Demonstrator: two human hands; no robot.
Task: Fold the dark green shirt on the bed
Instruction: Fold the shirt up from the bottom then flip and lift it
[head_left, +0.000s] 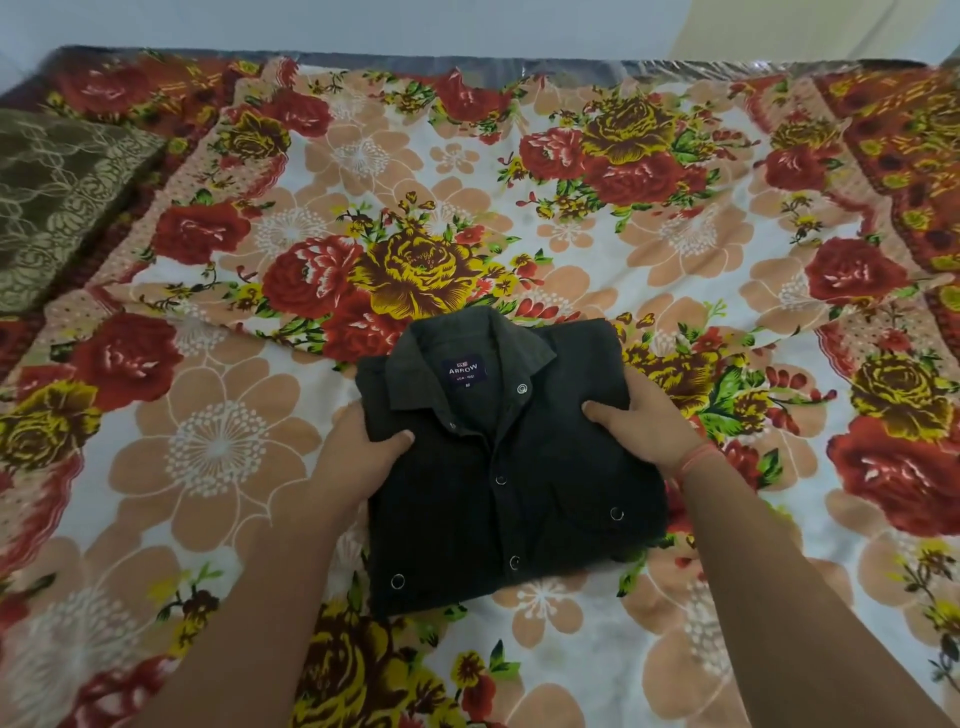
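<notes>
folded shirt (498, 499) between left grip (358, 447), right grip (641, 423)

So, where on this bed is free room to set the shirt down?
The floral bedsheet is bare beyond the dark green shirt to the far edge, and rightward past the right hand. The brown patterned cushion fills the far left; the left hand crowds the shirt's other side.

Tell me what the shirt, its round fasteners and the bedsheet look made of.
The dark green shirt looks like matte woven cloth, probably cotton: soft creases, no sheen. Its fasteners are likely metal snaps: small rings that glint silver. The bedsheet seems thin printed fabric, perhaps cotton or a blend: flat floral print, rumpled folds.
</notes>
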